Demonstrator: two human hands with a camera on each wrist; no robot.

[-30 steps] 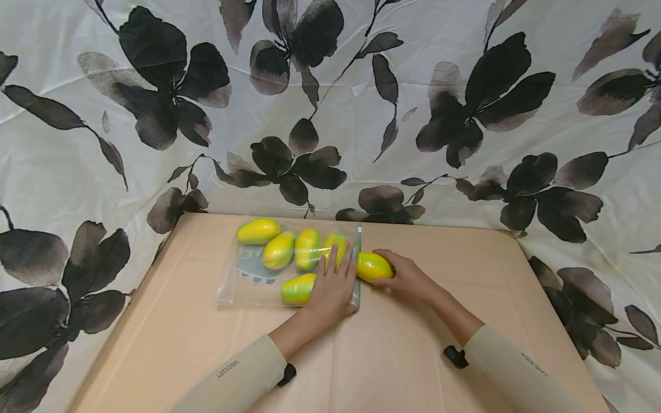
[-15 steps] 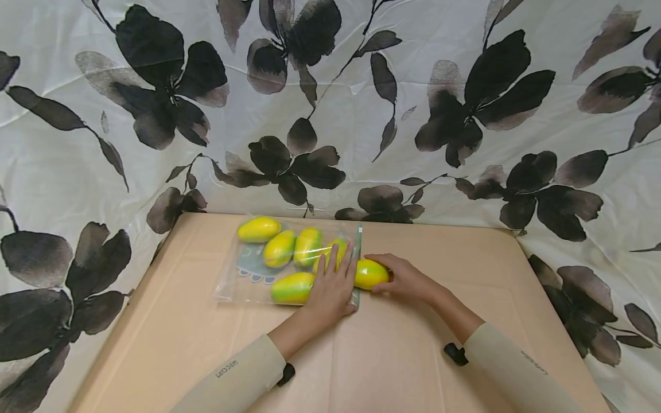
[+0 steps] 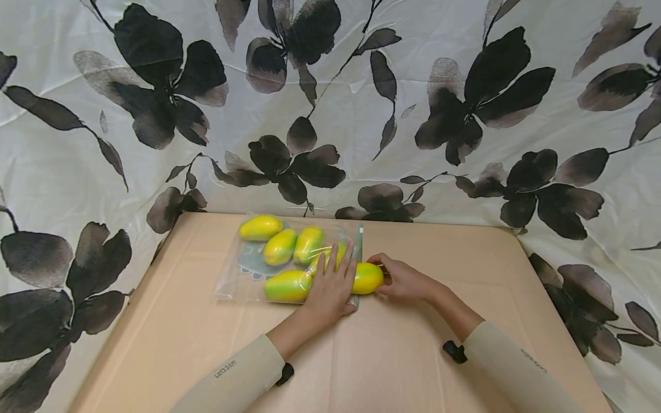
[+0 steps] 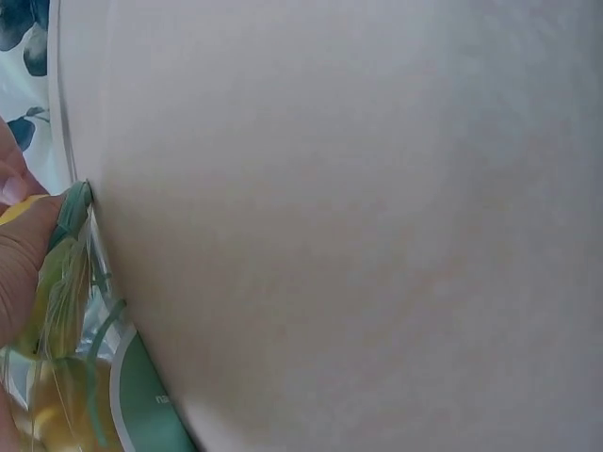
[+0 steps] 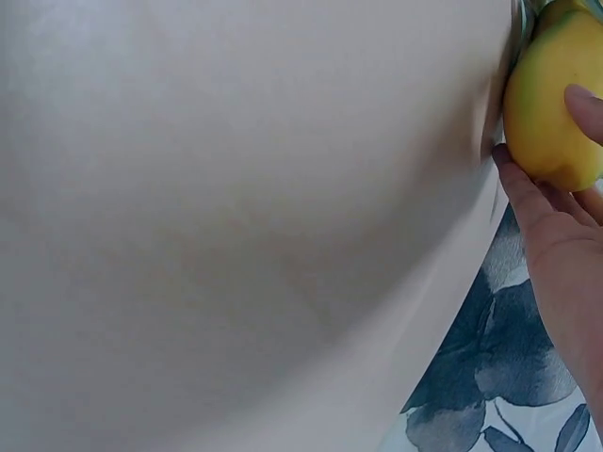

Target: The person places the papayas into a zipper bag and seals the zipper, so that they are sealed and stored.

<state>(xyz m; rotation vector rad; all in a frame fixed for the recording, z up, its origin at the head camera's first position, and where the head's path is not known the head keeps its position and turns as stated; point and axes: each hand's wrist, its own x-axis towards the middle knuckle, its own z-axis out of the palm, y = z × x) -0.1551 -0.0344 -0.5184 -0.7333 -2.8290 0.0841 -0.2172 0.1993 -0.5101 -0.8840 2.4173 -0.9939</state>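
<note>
A clear zip bag point(image 3: 229, 289) with a blue-grey print lies flat in the head view, its green-edged mouth facing right. Several yellow-green mangoes point(image 3: 287, 286) are inside it. My left hand point(image 3: 330, 287) rests on the bag near the mouth, fingers straight and spread, partly hiding a mango. At the opening, my right hand point(image 3: 403, 279) holds another mango point(image 3: 369, 279) by its right end; its left end lies behind the left fingers. In the right wrist view, the thumb is on one side of this mango point(image 5: 556, 104) and fingers on the other. The left wrist view shows the left thumb point(image 4: 24, 264) by the green bag edge point(image 4: 73, 212).
A tan board point(image 3: 444, 246) with a lengthwise crease lies under the bag and both hands. Behind and beside it hangs a white cloth point(image 3: 382, 172) with dark flowers. Each wrist wears a small black camera point(image 3: 455, 351).
The right hand has moved the mango leftward and slightly nearer, further into the bag's mouth. The front mango inside has slid left. The left hand stays nearly in place.
</note>
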